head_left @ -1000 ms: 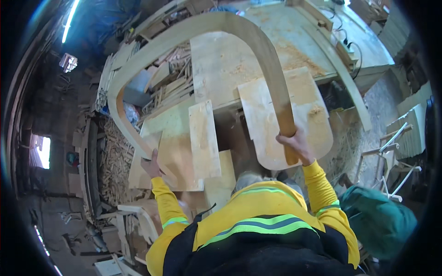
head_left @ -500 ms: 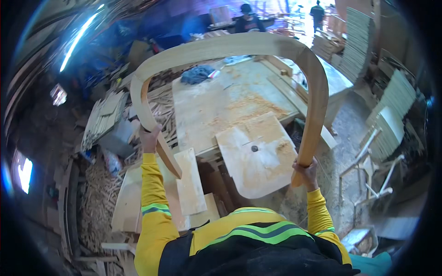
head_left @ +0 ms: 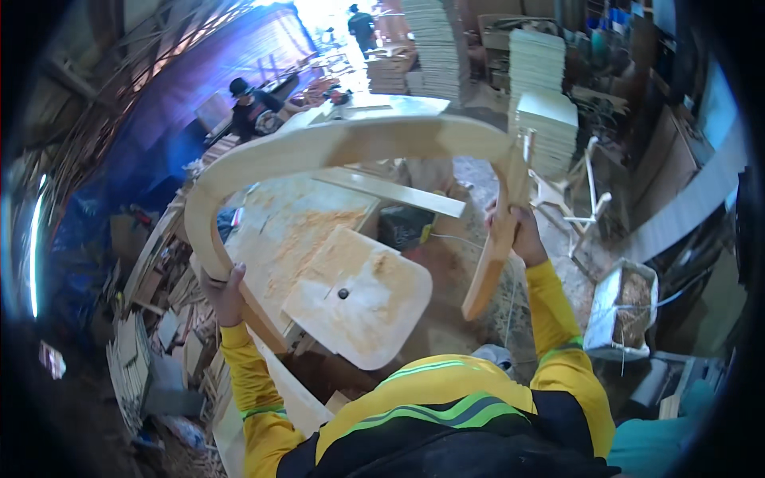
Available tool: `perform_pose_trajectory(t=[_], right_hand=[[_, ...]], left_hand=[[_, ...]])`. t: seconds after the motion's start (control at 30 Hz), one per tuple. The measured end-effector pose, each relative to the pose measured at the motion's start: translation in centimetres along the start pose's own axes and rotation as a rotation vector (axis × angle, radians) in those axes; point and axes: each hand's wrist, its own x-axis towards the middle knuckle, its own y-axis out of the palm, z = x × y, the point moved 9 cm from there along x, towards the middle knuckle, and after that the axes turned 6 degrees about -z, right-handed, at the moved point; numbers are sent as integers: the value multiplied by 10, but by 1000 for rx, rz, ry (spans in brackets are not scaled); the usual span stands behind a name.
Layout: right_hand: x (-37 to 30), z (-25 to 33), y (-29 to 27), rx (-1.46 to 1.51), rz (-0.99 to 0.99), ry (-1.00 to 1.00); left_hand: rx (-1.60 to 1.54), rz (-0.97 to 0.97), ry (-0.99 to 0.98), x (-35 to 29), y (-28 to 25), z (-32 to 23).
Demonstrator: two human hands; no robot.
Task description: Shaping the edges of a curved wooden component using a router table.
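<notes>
A large curved wooden frame (head_left: 351, 146), shaped like a U with its bend away from me, hangs in the air before my chest. My left hand (head_left: 227, 296) is closed round its left leg, thumb on the inner side. Farther up the right leg, my right hand (head_left: 522, 233) grips the wood. Both free ends point back toward me. Below the frame is a pale board with rounded corners (head_left: 362, 291), dusted with sawdust and with a dark round knob or hole (head_left: 343, 294) in it.
Behind the board lies a sawdust-covered worktable (head_left: 275, 231) with a long plank (head_left: 390, 191). Scrap wood (head_left: 179, 319) is heaped at left. At right stand a wooden stool-like frame (head_left: 578, 195), stacked panels (head_left: 546, 119) and a white bin (head_left: 621, 311). A person (head_left: 253, 111) works at far left; another (head_left: 361, 30) stands farther back.
My view and body have turned to the right, so the table and people have shifted left. The curved frame has tilted, and its right leg and my right hand are now higher than the left.
</notes>
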Motion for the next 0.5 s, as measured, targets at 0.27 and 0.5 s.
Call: perform_pose_trajectory(t=[0.27,0.5], right_hand=[[15,-16,-184,485,-77,256],[94,76,-212,161,418,176]], left_hand=[[343,135,228,-52,146,-99],[343,310,396,-60,248,-175]])
